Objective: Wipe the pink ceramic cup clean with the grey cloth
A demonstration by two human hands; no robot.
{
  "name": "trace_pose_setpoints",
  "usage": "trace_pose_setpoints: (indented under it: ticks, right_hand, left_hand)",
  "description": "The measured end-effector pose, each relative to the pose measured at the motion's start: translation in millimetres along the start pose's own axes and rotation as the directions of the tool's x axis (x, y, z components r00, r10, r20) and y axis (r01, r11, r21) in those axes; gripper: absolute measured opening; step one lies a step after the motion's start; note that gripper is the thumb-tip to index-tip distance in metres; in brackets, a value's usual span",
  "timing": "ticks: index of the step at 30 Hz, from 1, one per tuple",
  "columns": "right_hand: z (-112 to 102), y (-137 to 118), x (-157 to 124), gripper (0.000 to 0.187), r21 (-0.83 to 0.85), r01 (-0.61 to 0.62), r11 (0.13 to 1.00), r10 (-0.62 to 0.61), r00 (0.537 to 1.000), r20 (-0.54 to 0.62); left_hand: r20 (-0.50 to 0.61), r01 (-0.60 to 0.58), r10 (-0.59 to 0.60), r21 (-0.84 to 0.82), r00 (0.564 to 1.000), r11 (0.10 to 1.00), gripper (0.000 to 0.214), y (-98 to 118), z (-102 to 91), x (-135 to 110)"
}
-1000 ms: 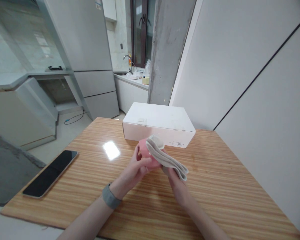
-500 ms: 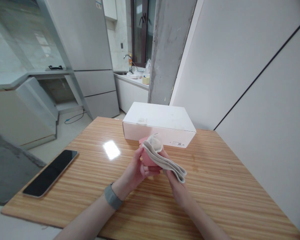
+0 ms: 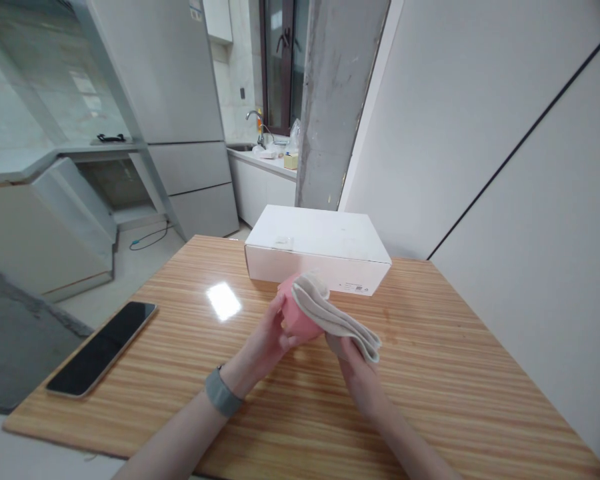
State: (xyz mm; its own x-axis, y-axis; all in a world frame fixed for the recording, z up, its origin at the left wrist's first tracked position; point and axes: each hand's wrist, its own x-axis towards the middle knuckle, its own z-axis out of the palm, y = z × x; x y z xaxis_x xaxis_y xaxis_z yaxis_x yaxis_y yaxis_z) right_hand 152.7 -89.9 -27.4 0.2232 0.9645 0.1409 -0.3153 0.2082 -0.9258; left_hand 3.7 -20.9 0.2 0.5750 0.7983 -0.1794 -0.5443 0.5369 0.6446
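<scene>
Two hands and two held things over a striped wooden table top (image 3: 430, 407), shown in the single head view, looking forward and down.

**Hands.** My left hand (image 3: 263, 327), with a grey wristband (image 3: 223, 393) at the wrist, grips a pink rounded object (image 3: 296, 312) from its left side. My left fingers (image 3: 290, 341) lie pressed together and curl under the object, while the thumb rests upright against its side. My right hand (image 3: 359, 377) is beneath the lower fold of a folded beige cloth (image 3: 336, 319). My right fingers are hidden behind the cloth, so I cannot tell whether they are spread or pinching.

**Held things.** The upper end of the cloth lies across the right side of the pink object, touching it, and the cloth slants down to the right into my right hand. Cloth and fingers cover much of the pink object, so its exact kind is hard to tell. Both things are held over the table, just in front of a white cardboard box (image 3: 315, 248); I cannot tell whether they touch it.

**Surroundings.** A black-screened smartphone (image 3: 101, 348) lies flat on the left of the table, well apart from my hands. Beyond the box stand a rough concrete pillar (image 3: 334, 100) and a grey refrigerator (image 3: 157, 93). Farther back, a chrome faucet (image 3: 255, 127) rises from a white counter (image 3: 263, 167) beneath a dark-framed window (image 3: 283, 60).
</scene>
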Motion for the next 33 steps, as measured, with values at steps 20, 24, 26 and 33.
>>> trace_pose_setpoints:
  ticks: [20,24,26,33]
  right_hand:
    - [-5.3,-14.6,4.2,0.033,-0.093,0.076,0.993,-0.059,0.983,0.173]
    - [-5.4,-11.9,5.0,0.033,-0.053,0.047,0.997,-0.042,0.994,0.097]
    - [-4.9,-10.2,4.9,0.035,-0.009,0.031,0.999,-0.031,0.999,0.008]
    - [-2.2,-7.7,3.1,0.038,0.015,0.029,0.999,-0.028,0.999,-0.045]
  left_hand:
    - [0.171,0.067,-0.065,-0.009,0.983,0.998,0.049,-0.9,1.5,-5.3]
    - [0.215,0.017,-0.022,0.024,0.976,1.000,0.049,-2.8,1.2,-6.3]
    - [0.208,-0.006,-0.004,0.050,0.978,0.999,0.050,-3.7,1.2,-6.9]
    - [0.123,0.023,-0.041,0.143,0.992,0.989,0.050,-4.9,-0.9,-5.8]
